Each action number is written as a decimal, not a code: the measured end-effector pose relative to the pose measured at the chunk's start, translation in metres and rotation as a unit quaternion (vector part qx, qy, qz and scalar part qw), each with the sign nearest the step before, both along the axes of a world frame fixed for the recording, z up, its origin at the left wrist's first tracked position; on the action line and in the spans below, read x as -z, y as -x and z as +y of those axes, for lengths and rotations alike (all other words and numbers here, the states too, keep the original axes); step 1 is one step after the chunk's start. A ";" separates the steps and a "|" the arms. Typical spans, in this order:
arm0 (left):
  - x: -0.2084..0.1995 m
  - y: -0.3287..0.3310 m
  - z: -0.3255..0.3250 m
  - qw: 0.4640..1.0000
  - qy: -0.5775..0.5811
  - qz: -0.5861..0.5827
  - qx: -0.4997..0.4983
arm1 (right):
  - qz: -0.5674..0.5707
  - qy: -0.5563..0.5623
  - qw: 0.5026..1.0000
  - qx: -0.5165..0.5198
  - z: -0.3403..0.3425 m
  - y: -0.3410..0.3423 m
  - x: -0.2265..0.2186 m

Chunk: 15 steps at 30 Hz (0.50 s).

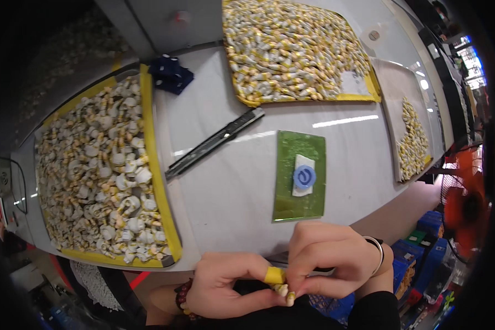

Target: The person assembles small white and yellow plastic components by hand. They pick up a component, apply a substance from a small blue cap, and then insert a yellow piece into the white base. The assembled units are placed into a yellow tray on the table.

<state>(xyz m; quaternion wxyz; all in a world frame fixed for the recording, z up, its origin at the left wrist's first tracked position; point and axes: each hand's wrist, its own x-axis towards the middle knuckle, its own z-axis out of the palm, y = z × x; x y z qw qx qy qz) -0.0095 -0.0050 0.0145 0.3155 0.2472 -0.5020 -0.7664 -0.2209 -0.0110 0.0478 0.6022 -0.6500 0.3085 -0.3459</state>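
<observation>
My left hand [223,283] and my right hand [333,258] meet close to my body, below the table's near edge. Between their fingertips is a small cream-and-yellow moulded piece [281,289]; the fingers partly hide it. Yellow tape [275,275] wraps the left index fingertip. With thumb and index finger, my right hand pinches at the piece's right side. Just beyond the hands lies a green rectangular mat [291,208]. On it are a white pad [301,191] and a round blue disc [304,177] with a swirl.
A yellow-edged tray [150,121] heaped with white-and-yellow pieces stands at left. Another full tray [308,101] is at the back, and a partly filled tray [391,82] at right. A long black tool [214,144] and dark blue cloth [171,75] lie between. An orange fan [470,198] stands far right.
</observation>
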 end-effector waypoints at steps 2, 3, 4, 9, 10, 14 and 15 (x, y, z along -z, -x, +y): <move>-0.007 0.000 -0.004 1.000 0.018 -0.002 0.003 | 0.009 0.013 1.000 -0.001 0.000 -0.001 -0.004; -0.015 -0.006 -0.005 0.995 0.085 -0.049 -0.002 | 0.016 0.018 1.000 0.000 0.000 -0.002 -0.006; -0.024 -0.016 -0.007 0.984 0.150 -0.096 -0.006 | 0.012 0.051 0.999 -0.008 0.000 -0.007 -0.004; -0.091 -0.085 -0.036 0.834 0.366 -0.404 -0.086 | 0.000 0.088 0.993 0.080 0.005 -0.001 -0.010; -0.108 -0.097 -0.046 0.743 0.426 -0.506 -0.101 | 0.006 0.097 0.990 0.106 0.006 0.003 -0.010; -0.104 -0.111 -0.128 0.629 0.497 -0.583 -0.131 | 0.020 0.085 0.973 0.214 0.019 0.014 -0.003; -0.093 -0.117 -0.161 0.692 0.454 -0.536 -0.168 | 0.021 0.082 0.972 0.220 0.019 0.014 -0.005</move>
